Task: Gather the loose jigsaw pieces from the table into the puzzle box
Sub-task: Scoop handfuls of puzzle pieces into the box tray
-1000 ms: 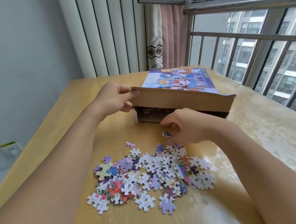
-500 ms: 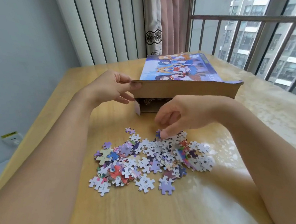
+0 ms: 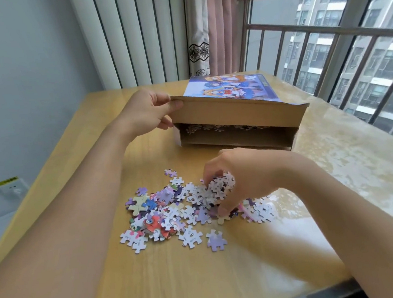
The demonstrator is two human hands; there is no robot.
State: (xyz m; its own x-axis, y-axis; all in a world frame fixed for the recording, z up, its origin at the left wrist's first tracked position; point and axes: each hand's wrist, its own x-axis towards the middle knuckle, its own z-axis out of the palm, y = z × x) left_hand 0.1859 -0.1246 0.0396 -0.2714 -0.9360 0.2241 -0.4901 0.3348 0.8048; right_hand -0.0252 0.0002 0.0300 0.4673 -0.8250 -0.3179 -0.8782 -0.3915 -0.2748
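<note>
Head view: a person's left hand (image 3: 147,112) pinches up the flap of a brown cardboard puzzle box (image 3: 236,118) with a cartoon print on top, while the right hand (image 3: 240,180) curls round a clutch of loose jigsaw pieces (image 3: 185,210) heaped on the pale wooden table (image 3: 156,286), just before the box's mouth. Light, thin and slippery, the pieces look best scooped by the handful.
</note>
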